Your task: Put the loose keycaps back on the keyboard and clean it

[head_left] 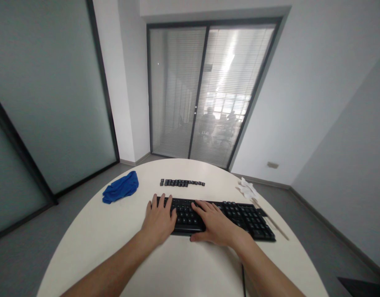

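Observation:
A black keyboard [190, 218] lies on the round white table, partly covered by both hands. My left hand [160, 216] rests over its left end, fingers spread and pointing away from me. Across the middle of the keys lies my right hand [213, 225], fingers stretched out, with its thumb at the near edge. Neither hand holds anything. Some key positions at the far left look bare, though my fingers hide part of that area. Beyond the keyboard, several loose black keycaps [177, 182] sit in short rows on the tabletop.
A crumpled blue cloth [121, 187] lies at the table's left [93, 231]. To the right are crumpled white tissue [248, 189] and a thin wooden stick [274, 222] beside the keyboard. A black cable [243, 280] runs toward me under my right forearm.

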`<state>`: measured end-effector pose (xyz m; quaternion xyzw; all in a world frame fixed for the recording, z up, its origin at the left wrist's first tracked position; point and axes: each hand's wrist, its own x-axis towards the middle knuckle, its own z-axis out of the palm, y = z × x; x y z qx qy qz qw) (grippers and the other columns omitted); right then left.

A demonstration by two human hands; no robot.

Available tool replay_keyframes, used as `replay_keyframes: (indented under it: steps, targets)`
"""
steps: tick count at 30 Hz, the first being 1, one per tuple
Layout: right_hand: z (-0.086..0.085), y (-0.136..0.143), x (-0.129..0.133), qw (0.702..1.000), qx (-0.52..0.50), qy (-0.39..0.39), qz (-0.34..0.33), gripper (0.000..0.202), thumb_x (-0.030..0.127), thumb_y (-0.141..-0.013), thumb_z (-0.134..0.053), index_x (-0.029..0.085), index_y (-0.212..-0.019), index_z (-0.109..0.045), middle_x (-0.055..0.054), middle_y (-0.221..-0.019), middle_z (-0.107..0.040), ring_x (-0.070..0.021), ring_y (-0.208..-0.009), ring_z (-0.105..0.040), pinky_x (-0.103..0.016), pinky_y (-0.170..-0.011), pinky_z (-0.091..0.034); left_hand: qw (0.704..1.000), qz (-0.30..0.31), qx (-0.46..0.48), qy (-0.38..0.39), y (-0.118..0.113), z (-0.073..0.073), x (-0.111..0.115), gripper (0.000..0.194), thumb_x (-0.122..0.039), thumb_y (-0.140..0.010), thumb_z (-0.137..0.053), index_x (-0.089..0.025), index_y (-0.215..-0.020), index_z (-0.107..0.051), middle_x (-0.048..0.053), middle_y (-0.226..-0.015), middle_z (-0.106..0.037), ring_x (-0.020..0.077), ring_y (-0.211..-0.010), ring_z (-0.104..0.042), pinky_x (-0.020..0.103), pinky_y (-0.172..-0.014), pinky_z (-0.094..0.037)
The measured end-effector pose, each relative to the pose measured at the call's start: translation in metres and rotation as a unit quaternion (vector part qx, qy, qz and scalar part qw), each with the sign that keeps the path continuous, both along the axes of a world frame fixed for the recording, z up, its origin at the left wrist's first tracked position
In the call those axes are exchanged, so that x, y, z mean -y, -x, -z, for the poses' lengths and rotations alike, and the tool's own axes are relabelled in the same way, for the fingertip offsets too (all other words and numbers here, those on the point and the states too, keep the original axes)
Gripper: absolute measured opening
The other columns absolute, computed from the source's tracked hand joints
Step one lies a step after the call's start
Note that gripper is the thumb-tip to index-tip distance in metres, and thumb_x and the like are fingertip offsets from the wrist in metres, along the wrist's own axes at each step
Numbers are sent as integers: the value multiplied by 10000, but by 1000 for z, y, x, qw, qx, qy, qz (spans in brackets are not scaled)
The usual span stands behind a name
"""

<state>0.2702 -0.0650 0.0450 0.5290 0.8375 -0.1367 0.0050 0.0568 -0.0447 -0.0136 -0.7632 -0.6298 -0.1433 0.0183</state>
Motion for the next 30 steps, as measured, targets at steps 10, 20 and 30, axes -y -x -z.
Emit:
replay_keyframes:
  steps: [10, 20, 30]
  targets:
    - [5, 1, 4, 999, 14, 36, -1, 1085, 723, -818, -580, 110, -1596, -138, -157, -1661, -85, -334, -1532, -40, -565, -1228, -23, 999, -8, 14, 28, 3, -2, -5, 563, -418, -989, -343, -169, -1479, -464, 149, -1549, -435, 413, -1441, -327, 605, -1137, -281]
    - [10, -2, 2, 999, 17, 29, -10, 1110, 782, -818, -509, 100, -1598, -111, -173, -1660, -72, -356, -1529, -45, -575, -1222, -29, 996, 60, 67, -28, -1, -36, -47, 378, -316, -943, -493, -158, -1253, -641, 127, -1246, -642, 288, -1174, -572, 397, -1037, -435]
    - [14, -4, 2, 1000, -5, 9, -9, 1089, 779, -809, -531, 102, -1590, -187, -188, -1653, -119, -375, -1522, -84, -598, -1216, -48, 983, 176, -46, -40, -32, -29, -106, 278, -205, -918, -552, -219, -1162, -684, 96, -1167, -679, 280, -1117, -572, 399, -948, -471]
